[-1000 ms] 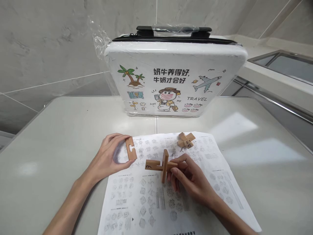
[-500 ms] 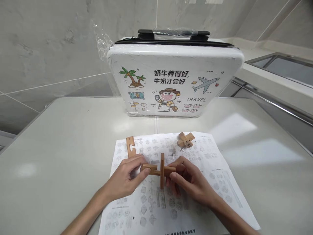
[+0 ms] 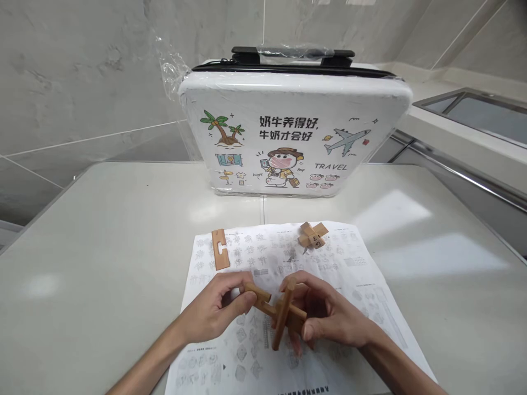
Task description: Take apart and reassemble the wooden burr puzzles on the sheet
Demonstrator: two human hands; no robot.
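Observation:
Between my two hands are interlocking wooden puzzle pieces (image 3: 283,315), joined crosswise and tilted above the printed sheet (image 3: 325,362). My left hand (image 3: 218,307) pinches the left end of one notched piece between thumb and fingers. On the other side, my right hand (image 3: 325,312) is closed around the right end, its fingers partly hidden behind the wood. A loose notched wooden piece (image 3: 219,258) lies on the sheet beyond my left hand. Farther back on the right sits an assembled wooden cross puzzle (image 3: 313,236) with ink marks on it.
A white suitcase (image 3: 247,99) with cartoon prints, wrapped in clear plastic, stands at the back of the pale table (image 3: 102,247). Behind it is a grey tiled wall (image 3: 102,71). To the right is a counter with a dark glass panel (image 3: 486,118).
The joined pieces have turned, so the crosspiece leans and the long piece slopes down to the right. My right hand has shifted its grip. The loose notched piece is now fully visible.

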